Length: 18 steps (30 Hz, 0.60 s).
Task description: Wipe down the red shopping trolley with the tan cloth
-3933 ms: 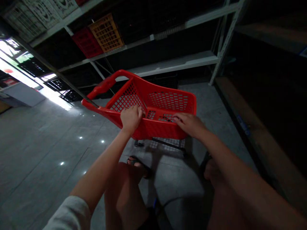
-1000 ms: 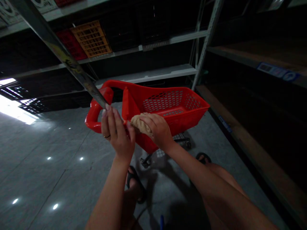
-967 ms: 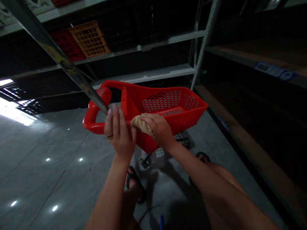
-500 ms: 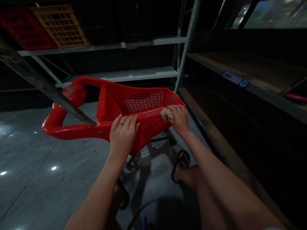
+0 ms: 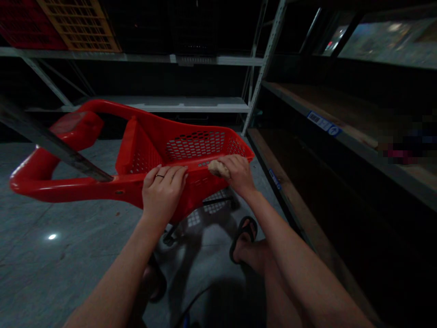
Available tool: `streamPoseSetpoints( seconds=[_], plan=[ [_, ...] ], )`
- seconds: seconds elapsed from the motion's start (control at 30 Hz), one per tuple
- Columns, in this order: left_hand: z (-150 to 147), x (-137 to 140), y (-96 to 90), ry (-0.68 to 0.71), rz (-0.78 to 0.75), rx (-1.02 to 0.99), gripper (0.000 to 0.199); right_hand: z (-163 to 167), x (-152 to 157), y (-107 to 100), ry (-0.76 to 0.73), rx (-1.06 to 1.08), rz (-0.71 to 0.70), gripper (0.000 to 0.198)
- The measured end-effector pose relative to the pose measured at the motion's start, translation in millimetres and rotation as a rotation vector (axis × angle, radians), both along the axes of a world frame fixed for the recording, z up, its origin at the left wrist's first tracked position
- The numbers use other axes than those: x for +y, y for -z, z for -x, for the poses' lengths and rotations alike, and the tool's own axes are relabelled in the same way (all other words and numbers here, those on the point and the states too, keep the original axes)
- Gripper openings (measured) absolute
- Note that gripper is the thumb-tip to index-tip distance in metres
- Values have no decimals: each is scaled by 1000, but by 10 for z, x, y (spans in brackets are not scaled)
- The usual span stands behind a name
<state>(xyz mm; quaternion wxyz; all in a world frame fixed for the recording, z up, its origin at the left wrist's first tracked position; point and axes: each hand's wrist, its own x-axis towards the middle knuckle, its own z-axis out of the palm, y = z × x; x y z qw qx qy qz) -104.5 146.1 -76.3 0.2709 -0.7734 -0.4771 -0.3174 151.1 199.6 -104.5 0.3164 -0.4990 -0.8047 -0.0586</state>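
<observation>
A red plastic shopping cart (image 5: 201,184) with perforated basket walls stands in front of me. My left hand (image 5: 163,189) is closed over the near rim of its basket, fingers curled over the edge and a ring on one finger. Farther right along the same rim, my right hand (image 5: 239,173) presses a crumpled beige cloth (image 5: 218,168) against the edge, fingers wrapped round it. The metal pole (image 5: 61,141) rises from the cart's near side by the handle (image 5: 44,189).
A metal rack (image 5: 164,107) at the back carries a yellow crate (image 5: 80,25) and a red crate (image 5: 29,23). Wooden shelving (image 5: 317,100) with blue labels runs along the right. My sandalled foot (image 5: 244,239) is on the grey floor below the cart.
The cloth in my right hand has slid left along the near rim. My left hand keeps its place on the rim. The view has shifted a little, so the cart appears farther left.
</observation>
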Motion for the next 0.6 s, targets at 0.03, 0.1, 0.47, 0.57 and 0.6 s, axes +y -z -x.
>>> streamPoseSetpoints(
  seconds=[0.03, 0.1, 0.47, 0.57, 0.6],
  plan=[
    [5, 4, 0, 3, -11, 2, 24, -206, 58, 54, 52, 13, -7, 29],
    [12, 7, 0, 9, -25, 9, 23, -576, 162, 154, 162, 44, -19, 33],
    [24, 11, 17, 35, -13, -7, 27, -439, 447, 765, 474, 707, -183, 50],
    [13, 4, 6, 32, -35, 12, 26, -409, 382, 1049, 519, 886, -6, 44],
    [9, 1, 1, 30, -45, 22, 25, -419, 353, 1148, 508, 945, 95, 39]
  ],
)
